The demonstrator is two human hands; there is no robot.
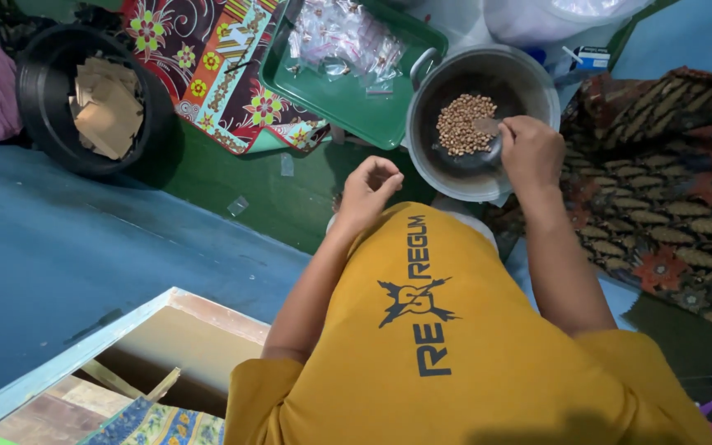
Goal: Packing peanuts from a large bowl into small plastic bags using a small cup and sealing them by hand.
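While the right hand (531, 151) pinches a small spoon (488, 126) at the edge of the peanuts (465, 124) in the metal pot (529, 82), the left hand (368, 191) waits beside it with fingertips pressed together, farther from the heap.

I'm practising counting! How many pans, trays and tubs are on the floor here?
Metal pan: 1
Green tray: 1
Black tub: 1
Total: 3

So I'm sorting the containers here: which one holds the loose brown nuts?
The round grey metal pan under the right hand; the black bucket holds cardboard scraps, the green tray clear packets.
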